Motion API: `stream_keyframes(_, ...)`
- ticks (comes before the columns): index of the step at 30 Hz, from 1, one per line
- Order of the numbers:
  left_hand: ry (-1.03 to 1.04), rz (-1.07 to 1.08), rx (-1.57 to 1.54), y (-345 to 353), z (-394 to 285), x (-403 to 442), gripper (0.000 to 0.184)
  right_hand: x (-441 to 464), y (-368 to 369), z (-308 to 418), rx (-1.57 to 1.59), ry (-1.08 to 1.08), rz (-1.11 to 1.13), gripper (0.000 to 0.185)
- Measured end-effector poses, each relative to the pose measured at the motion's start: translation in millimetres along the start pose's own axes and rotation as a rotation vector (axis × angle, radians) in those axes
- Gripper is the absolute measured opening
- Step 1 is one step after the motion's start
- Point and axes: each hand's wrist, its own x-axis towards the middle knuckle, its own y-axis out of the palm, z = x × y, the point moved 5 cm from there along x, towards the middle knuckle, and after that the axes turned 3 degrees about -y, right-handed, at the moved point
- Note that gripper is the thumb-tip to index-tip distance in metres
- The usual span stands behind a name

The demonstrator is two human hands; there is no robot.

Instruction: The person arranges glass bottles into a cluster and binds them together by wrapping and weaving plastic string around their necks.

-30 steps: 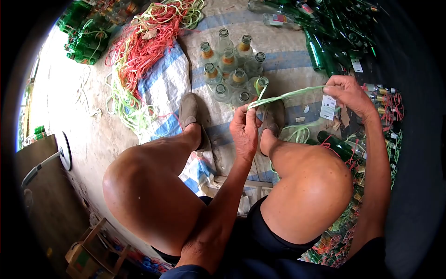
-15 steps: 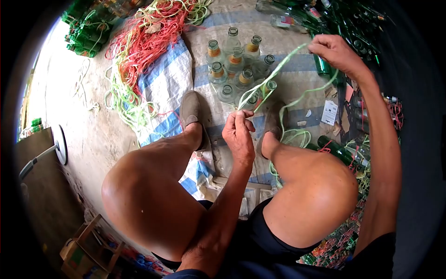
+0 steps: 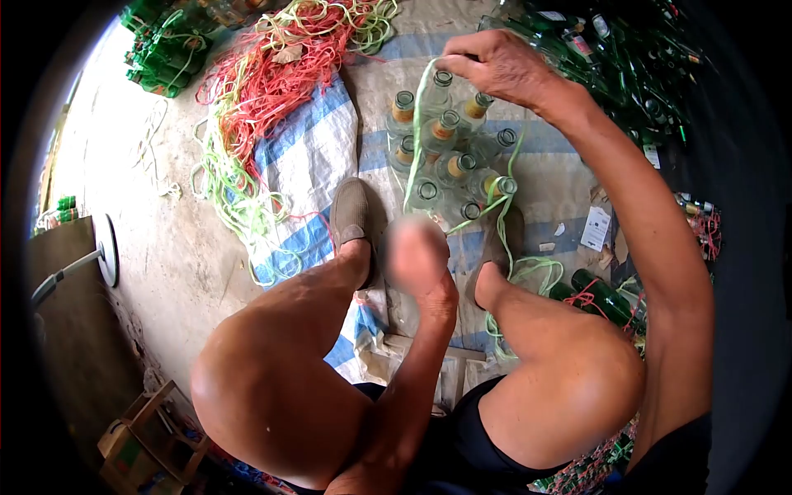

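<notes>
head view, looking down past bare knees [image 3: 268, 359] toward a blue-and-white sheet [image 3: 544, 140]. right hand [image 3: 505, 68] raised at the far edge of the clear bottles [image 3: 439, 137], fingertips pinched shut on a pale green strip [image 3: 417, 132]. from that pinch, running down in front of the left part of the cluster toward the left hand [image 3: 417, 257]. left hand on the near side, between knees and bottles, blurred over: cannot tell whether clenched, loose or grasping the strip.

clear bottles upright and close together in the middle of the scene, just beyond the left hand, several with orange-yellow bands below the mouths. more green length across the near right bottle; cannot tell whether looped around the neck. brown shoes [image 3: 351, 216] either side of the near end of the cluster, with loose green coils [image 3: 542, 266] beside the right shin.

far left, a tangled pile of red and green strips [image 3: 276, 95], and left of that a bundle of green bottles [image 3: 169, 54]. far right, a heap of dark bottles [image 3: 627, 74]. on the right, a white card [image 3: 596, 228], lying flat.
</notes>
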Motion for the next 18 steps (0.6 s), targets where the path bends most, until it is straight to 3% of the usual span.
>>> stream_keyframes(7, -0.023, -0.046, 0.009, 0, -7, 19, 0.028, 47, 47, 2, -0.225, -0.046, 0.063, 0.032)
stream_keyframes(13, -0.213, -0.058, -0.158, 4, 3, 33, 0.027, 61, 64, -14, -0.359, -0.083, 0.077, 0.039)
stream_keyframes(18, -0.207, -0.059, -0.110, 7, 6, 40, 0.026, 57, 60, -49, -0.185, 0.086, 0.185, 0.046)
